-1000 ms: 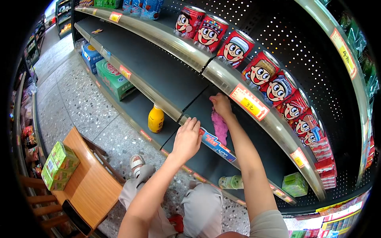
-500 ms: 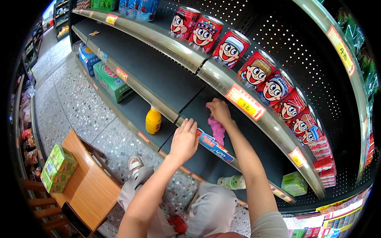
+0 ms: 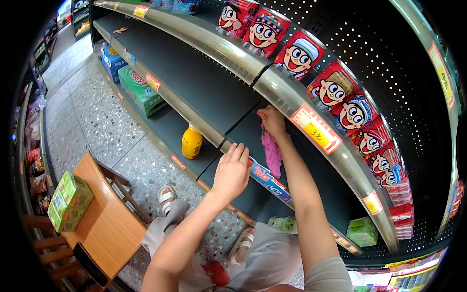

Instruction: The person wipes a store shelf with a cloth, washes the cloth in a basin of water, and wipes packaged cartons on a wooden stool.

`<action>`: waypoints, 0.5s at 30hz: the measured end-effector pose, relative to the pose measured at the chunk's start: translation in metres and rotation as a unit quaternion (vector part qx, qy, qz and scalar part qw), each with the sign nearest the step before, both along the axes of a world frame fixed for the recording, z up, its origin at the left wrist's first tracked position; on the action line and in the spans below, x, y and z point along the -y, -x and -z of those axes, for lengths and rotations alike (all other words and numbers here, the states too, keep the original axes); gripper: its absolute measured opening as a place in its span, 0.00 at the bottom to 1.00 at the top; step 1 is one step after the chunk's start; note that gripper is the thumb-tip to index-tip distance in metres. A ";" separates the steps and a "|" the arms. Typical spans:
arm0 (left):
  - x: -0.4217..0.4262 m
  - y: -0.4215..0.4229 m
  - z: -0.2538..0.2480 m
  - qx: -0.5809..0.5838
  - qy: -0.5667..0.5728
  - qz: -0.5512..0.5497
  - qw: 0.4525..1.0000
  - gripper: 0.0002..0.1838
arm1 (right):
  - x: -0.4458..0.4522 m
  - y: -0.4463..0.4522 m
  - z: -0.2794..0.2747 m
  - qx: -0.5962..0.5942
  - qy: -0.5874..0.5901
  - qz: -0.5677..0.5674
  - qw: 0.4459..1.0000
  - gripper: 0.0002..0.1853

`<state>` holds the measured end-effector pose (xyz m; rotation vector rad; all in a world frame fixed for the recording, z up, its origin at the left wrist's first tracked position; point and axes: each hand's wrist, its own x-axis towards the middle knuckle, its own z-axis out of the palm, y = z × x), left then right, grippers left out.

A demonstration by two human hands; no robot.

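Observation:
A fuzzy pink cloth point(image 3: 271, 153) hangs from the closed fingers of my right hand point(image 3: 272, 121) and trails over the dark middle shelf point(image 3: 204, 82). That hand is in under the upper shelf's metal front rail. My left hand point(image 3: 232, 169) lies with fingers stretched out on the front edge of the middle shelf, beside a blue and red price label point(image 3: 269, 180). Just left of it and lower down, a yellow bottle point(image 3: 191, 142) stands on the bottom shelf.
Red cartoon-face cans point(image 3: 299, 53) line the upper shelf. Green point(image 3: 141, 91) and blue boxes point(image 3: 113, 63) sit on the bottom shelf at left, a green pack point(image 3: 362, 231) at right. A wooden chair point(image 3: 104, 214) bearing a green carton pack point(image 3: 70, 201) stands behind my left arm.
My right hand has moved slightly deeper over the shelf, drawing the pink cloth out longer. The left hand stays on the shelf edge. The view has shifted a little.

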<state>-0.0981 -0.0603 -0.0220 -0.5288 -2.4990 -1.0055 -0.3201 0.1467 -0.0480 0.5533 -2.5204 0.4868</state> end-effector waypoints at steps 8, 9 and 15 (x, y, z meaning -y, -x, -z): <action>0.002 0.001 -0.002 0.004 -0.009 0.005 1.000 0.27 | 0.001 0.000 -0.001 -0.018 -0.026 0.000 1.000 0.07; 0.002 0.001 -0.001 0.003 -0.010 0.006 1.000 0.27 | 0.003 -0.002 -0.002 0.000 -0.020 0.009 1.000 0.08; 0.005 0.002 0.002 -0.006 -0.002 0.007 1.000 0.27 | 0.015 -0.035 -0.026 0.126 0.006 0.039 0.991 0.08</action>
